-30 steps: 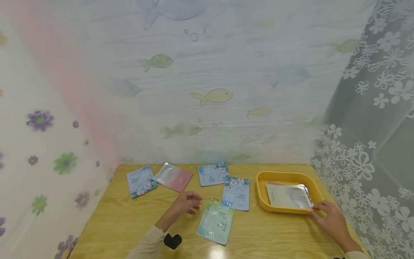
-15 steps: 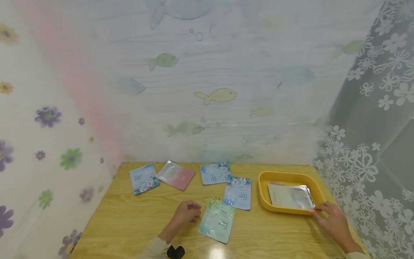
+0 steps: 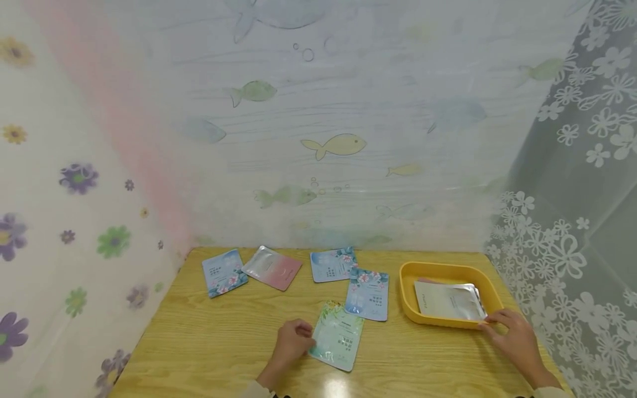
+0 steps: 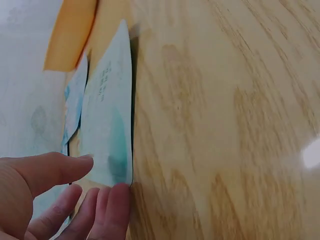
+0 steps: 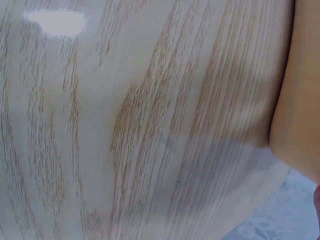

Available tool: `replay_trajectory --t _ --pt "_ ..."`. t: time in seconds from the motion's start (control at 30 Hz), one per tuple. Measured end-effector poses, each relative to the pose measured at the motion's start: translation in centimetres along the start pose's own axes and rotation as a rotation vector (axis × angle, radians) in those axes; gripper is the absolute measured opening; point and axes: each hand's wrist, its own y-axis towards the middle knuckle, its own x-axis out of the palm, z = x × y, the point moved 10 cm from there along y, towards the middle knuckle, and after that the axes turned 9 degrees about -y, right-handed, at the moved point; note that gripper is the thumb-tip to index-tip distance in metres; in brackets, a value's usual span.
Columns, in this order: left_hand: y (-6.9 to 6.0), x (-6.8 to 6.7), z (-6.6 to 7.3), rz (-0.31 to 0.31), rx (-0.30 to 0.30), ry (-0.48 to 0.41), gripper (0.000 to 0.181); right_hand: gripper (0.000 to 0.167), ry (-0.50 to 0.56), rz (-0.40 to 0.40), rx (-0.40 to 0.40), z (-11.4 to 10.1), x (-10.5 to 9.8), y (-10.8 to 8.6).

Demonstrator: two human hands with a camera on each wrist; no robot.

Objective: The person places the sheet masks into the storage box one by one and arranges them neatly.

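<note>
At its lower-left edge, the green sheet packet is touched by the left hand. In the left wrist view the thumb of the left hand is spread from the fingers, whose tips meet the near end of the green packet. The right hand pinches the front-right corner of the yellow tray, which holds a cream-and-silver packet over others. The right wrist view shows the tray side and a sliver of hand at the right edge.
Two blue floral packets, one overlapping the green packet's top and one behind it. Further left lie a pink-and-silver packet and another blue packet. A patterned curtain stands behind the wooden table.
The left hand has come down and slightly right to the green packet's edge. The right hand keeps its grip on the tray. The head view has shifted slightly.
</note>
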Motion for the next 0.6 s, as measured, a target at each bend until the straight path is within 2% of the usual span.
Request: replay_trajectory --t 0.2,0.4,0.5,0.6 --pt "-0.2 0.6 0.5 0.041 0.116 0.092 0.033 0.022 -0.011 0.018 -0.011 -0.2 -0.2 0.0" --pt "-0.6 0.8 1.5 0.109 0.195 0.186 0.03 0.022 -0.015 0.031 -0.013 -0.2 -0.3 0.1" --pt "-0.5 0.7 1.5 0.124 0.169 0.212 0.028 0.022 -0.008 0.032 -0.001 -0.1 -0.2 -0.1" --pt "-0.4 0.5 0.6 0.113 0.08 0.226 0.025 0.022 -0.003 0.033 0.009 -0.2 -0.1 -0.2"
